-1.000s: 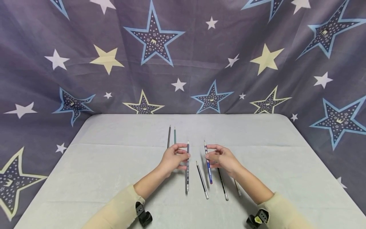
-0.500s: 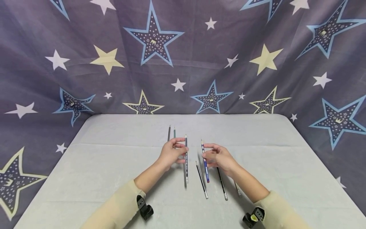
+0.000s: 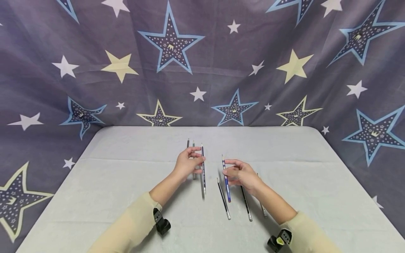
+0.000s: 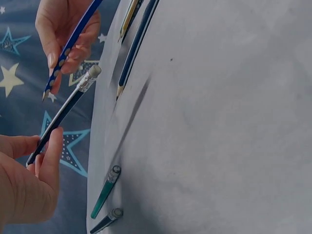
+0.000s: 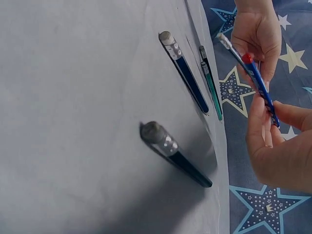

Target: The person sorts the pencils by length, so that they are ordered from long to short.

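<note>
My left hand [image 3: 186,165] pinches a dark patterned pencil [image 3: 203,175] between thumb and fingers, tip pointing away and the pale eraser [image 4: 93,71] towards me. My right hand [image 3: 243,176] grips a blue pencil [image 3: 226,186] with light spots near its tip and a red end [image 5: 247,58]. Both pencils are held just above the table, apart from each other. Beyond the left hand lie a black pencil [image 3: 188,143] and a green pencil [image 5: 210,85], partly covered by it in the head view.
Between the hands a dark pencil [image 3: 224,201] lies on the grey cloth-covered table [image 3: 110,196]. Another dark pencil [image 3: 246,205] and a further pencil [image 3: 263,209] lie under the right hand and forearm, partly hidden. A star-patterned curtain [image 3: 209,80] hangs behind the far edge.
My left hand has moved away from me and slightly left, carrying the patterned pencil towards the green one. The right hand has shifted a little left with the blue pencil.
</note>
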Demonstrator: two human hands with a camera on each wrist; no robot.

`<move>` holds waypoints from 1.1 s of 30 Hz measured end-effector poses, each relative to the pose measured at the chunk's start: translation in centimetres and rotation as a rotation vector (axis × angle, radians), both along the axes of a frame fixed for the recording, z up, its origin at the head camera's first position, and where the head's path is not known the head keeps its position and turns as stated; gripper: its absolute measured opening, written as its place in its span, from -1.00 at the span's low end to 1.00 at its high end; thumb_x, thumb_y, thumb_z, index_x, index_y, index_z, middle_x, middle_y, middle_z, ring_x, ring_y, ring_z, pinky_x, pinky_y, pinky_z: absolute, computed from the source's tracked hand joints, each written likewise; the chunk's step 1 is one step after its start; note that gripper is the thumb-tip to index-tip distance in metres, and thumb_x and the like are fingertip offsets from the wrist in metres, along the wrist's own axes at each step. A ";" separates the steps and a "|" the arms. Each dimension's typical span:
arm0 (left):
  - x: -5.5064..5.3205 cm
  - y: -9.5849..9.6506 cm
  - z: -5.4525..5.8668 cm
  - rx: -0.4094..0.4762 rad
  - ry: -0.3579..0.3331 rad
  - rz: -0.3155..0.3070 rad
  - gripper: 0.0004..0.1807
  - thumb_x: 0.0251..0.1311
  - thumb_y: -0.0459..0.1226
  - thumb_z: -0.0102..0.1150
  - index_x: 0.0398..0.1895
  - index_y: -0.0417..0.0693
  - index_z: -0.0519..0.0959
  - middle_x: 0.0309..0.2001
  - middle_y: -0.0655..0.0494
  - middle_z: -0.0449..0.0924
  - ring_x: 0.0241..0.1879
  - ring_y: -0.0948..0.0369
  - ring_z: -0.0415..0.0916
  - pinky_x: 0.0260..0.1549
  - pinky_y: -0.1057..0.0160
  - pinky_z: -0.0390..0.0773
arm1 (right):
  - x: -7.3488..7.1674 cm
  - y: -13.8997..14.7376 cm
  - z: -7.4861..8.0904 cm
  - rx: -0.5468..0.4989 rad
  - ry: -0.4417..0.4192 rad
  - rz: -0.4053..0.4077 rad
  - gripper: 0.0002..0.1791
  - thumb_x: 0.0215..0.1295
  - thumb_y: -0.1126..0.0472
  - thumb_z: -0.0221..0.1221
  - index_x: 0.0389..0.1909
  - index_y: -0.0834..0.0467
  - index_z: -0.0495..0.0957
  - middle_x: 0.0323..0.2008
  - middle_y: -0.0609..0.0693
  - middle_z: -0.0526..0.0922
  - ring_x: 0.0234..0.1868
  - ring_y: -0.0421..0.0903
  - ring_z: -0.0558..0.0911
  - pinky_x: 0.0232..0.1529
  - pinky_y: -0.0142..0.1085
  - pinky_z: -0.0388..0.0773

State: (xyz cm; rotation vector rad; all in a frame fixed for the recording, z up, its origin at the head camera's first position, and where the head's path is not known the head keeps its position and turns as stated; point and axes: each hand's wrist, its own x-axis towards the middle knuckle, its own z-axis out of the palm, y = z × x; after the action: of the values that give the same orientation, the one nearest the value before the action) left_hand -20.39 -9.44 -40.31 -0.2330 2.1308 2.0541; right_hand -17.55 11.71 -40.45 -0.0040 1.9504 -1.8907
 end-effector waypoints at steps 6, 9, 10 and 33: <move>-0.9 0.1 0.1 -0.044 0.015 0.013 -0.52 0.06 -0.42 0.25 0.11 -0.08 0.46 -0.19 0.02 0.47 -0.45 0.24 0.53 -0.43 0.15 0.70 | 0.1 0.0 0.1 -0.007 0.005 0.015 -0.42 0.23 0.32 0.13 0.27 0.31 0.25 -0.35 -0.11 0.55 -0.39 -0.25 0.56 -0.34 -0.38 0.62; -1.2 0.1 0.2 -0.071 0.027 0.015 -0.52 0.07 -0.41 0.25 0.11 -0.07 0.46 -0.17 0.02 0.47 -0.46 0.25 0.53 -0.44 0.16 0.70 | 0.1 0.0 0.0 -0.014 0.002 0.018 -0.42 0.23 0.32 0.13 0.28 0.31 0.24 -0.35 -0.12 0.56 -0.39 -0.26 0.56 -0.34 -0.38 0.63; -1.3 0.1 0.2 -0.078 0.031 0.016 -0.53 0.07 -0.41 0.25 0.11 -0.07 0.46 -0.17 0.01 0.48 -0.46 0.26 0.53 -0.44 0.16 0.70 | 0.0 0.0 0.0 -0.017 0.001 0.018 -0.42 0.23 0.32 0.13 0.28 0.31 0.24 -0.35 -0.12 0.56 -0.39 -0.26 0.56 -0.34 -0.38 0.63; -4.0 0.4 -0.3 -0.164 0.087 0.025 -0.56 0.11 -0.39 0.22 0.11 -0.09 0.45 -0.23 0.02 0.47 -0.48 0.28 0.52 -0.54 0.29 0.68 | -0.3 -0.6 -0.2 -0.027 -0.011 0.040 -0.43 0.21 0.32 0.16 0.25 0.31 0.28 -0.37 -0.11 0.55 -0.43 -0.25 0.54 -0.34 -0.37 0.63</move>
State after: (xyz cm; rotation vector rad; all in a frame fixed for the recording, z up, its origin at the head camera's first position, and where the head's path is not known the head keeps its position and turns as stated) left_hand -24.35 -9.01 -40.59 -0.1962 2.3629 1.9369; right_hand -17.86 11.14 -40.69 -0.0403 1.9037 -1.8867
